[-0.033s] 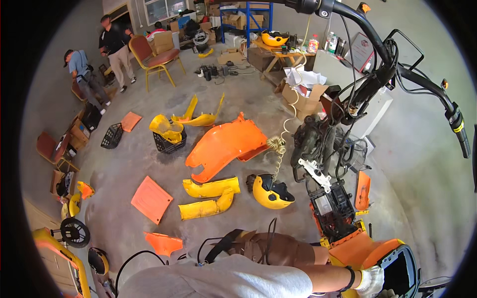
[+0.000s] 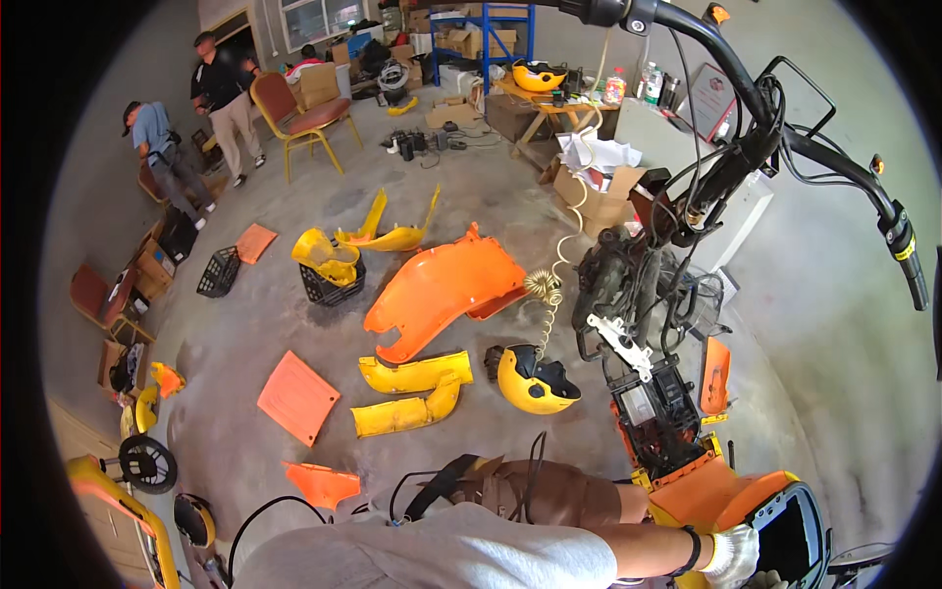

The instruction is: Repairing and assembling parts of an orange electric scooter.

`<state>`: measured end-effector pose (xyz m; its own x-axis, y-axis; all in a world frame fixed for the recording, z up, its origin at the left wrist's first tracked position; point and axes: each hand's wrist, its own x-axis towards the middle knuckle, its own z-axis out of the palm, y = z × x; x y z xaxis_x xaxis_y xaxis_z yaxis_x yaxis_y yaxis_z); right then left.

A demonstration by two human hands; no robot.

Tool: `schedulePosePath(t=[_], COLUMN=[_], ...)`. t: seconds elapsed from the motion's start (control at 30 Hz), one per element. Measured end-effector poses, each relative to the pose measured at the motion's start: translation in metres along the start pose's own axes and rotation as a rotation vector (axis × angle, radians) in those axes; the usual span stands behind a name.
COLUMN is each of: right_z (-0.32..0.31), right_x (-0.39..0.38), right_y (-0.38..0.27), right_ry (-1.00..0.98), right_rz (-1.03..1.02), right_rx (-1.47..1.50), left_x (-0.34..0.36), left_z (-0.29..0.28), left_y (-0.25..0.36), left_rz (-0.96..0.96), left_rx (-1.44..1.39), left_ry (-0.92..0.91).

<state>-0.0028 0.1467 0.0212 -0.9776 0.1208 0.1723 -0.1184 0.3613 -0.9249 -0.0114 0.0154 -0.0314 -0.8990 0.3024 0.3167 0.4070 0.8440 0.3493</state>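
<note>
Floor [image 2: 221, 339] spreads beyond gloved hands [image 2: 732, 555]; plaque [image 2: 708, 100] lettering blurs.

At least 2 yellow helmets [image 2: 522, 381], 2 black crates [image 2: 218, 273], 1 big curved orange panel [image 2: 451, 283], 2 squarish orange panels [image 2: 298, 398], 1 tapered orange piece [image 2: 322, 482], 1 narrow orange trough [image 2: 715, 376], 2 long yellow strips [image 2: 412, 413], 1 orange-and-yellow shell [image 2: 726, 496], 1 coiled hose [image 2: 543, 286], 1 handlebar [image 2: 751, 88], 1 black wheel [image 2: 148, 463], 1 blue rack [image 2: 487, 49], 2 standing people [image 2: 224, 79]. Red chairs [image 2: 316, 116]: at least 2.
</note>
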Motion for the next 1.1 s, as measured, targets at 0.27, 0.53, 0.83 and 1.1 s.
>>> schedulePosePath(t=[0.27,0.53,0.83,1.1], right_z=[0.001,-0.004,-0.003,-0.001], right_x=[0.003,0.037,0.025,0.023], right_y=[0.003,0.061,0.063,0.065], right_ry=[0.059,0.085,0.134,0.140], right_rz=[0.040,-0.099,-0.234,-0.280], right_rx=[-0.078,-0.238,-0.554,-0.663], left_x=[-0.010,-0.026,-0.039,-0.038], left_z=[0.009,0.039,0.029,0.036], left_y=[0.006,0.013,0.021,0.021], left_rz=[-0.058,0.000,0.002,-0.023], left_rx=[-0.076,0.031,0.092,0.058], left_ry=[0.049,0.329,0.260,0.150])
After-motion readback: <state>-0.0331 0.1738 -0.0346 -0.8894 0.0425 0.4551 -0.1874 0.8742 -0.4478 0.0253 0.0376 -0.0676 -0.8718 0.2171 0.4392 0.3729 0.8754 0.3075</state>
